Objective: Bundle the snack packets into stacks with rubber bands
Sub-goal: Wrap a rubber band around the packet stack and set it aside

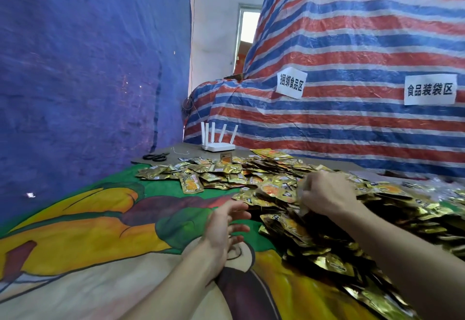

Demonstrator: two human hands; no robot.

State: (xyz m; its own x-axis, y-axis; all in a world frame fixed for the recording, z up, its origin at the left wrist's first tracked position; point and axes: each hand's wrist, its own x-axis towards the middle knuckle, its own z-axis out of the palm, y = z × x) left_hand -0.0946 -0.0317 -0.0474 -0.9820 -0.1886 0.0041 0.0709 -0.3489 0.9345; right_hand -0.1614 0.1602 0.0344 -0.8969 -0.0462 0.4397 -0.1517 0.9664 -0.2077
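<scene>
A big heap of gold snack packets (pixel 289 189) with orange prints covers the right and far side of the cloth-covered table (pixel 100 231). My right hand (pixel 324 194) is on top of the heap, its fingers curled round a few packets (pixel 303 209) at its left side. My left hand (pixel 226 221) hovers just left of the heap with its fingers spread and relaxed, holding nothing. No rubber band shows in either hand.
Black scissors (pixel 156 157) and a white router (pixel 218 143) with several antennas lie at the table's far end. A blue tarp (pixel 88 68) hangs on the left. A striped tarp (pixel 352 68) with two paper signs rises behind the heap.
</scene>
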